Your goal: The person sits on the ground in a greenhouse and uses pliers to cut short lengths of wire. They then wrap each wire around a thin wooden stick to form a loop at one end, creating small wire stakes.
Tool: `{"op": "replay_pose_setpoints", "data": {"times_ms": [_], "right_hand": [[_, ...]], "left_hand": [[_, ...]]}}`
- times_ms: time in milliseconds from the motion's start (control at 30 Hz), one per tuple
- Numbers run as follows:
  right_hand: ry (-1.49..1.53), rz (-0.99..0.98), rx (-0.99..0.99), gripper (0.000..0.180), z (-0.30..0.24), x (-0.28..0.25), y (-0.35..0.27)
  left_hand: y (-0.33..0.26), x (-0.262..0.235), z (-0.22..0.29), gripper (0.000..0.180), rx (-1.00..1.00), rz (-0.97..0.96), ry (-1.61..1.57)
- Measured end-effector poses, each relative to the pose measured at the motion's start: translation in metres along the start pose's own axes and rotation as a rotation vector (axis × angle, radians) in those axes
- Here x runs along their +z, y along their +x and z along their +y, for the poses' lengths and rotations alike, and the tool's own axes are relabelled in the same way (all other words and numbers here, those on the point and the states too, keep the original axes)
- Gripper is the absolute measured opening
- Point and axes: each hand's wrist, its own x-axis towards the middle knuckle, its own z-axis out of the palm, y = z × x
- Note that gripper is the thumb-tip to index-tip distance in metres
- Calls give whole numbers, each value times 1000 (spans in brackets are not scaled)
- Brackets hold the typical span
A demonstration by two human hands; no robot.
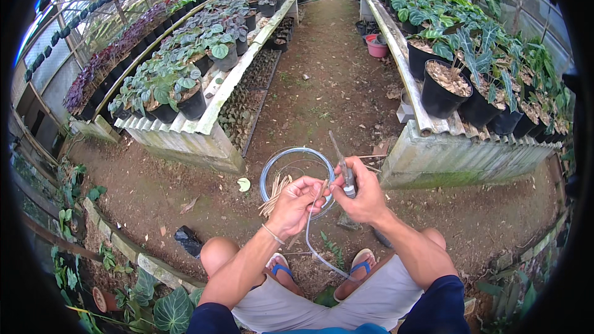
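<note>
In front of my knees both hands meet over a coil of bluish-grey wire (264,176) on the ground. My left hand (296,206) is closed, pinching a short thin wooden stick (325,188) between thumb and fingers. A pale, flexible strand (310,244) hangs from near its fingertips and curves down towards my lap. My right hand (364,195) wraps round a narrow hand tool (340,156) with a long grey pointed end and a white butt; its exact kind is unclear. The right fingertips almost touch the left ones. A bundle of thin wooden sticks (272,201) lies by the coil, left of my hands.
Raised benches with corrugated tops hold potted plants on the left (167,89) and right (447,83). An earth path (322,74) runs between them. A pink pot (376,46) stands beside the right bench. Black plastic (187,240) lies near my left knee.
</note>
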Motion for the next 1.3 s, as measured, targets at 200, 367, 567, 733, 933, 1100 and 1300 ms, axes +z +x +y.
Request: {"op": "replay_pose_setpoints", "data": {"times_ms": [200, 367, 567, 733, 933, 1100, 1300], "right_hand": [[15, -16, 55, 28, 1, -3, 2], [30, -26, 79, 27, -5, -5, 3], [-9, -32, 100, 28, -7, -5, 3], [21, -40, 70, 29, -4, -3, 1], [-37, -15, 84, 32, -3, -1, 3], [-25, 8, 48, 34, -6, 3, 3], [16, 18, 78, 36, -4, 5, 2]], "left_hand": [[1, -1, -1, 26, -43, 6, -46], [2, -6, -3, 27, -47, 19, -53], [2, -7, -5, 28, -45, 7, -123], [3, -5, -8, 30, -26, 39, -115], [4, -4, -10, 29, -31, 124, -13], [4, -3, -10, 25, 10, 147, 22], [4, -1, -10, 22, 63, 165, 91]]}}
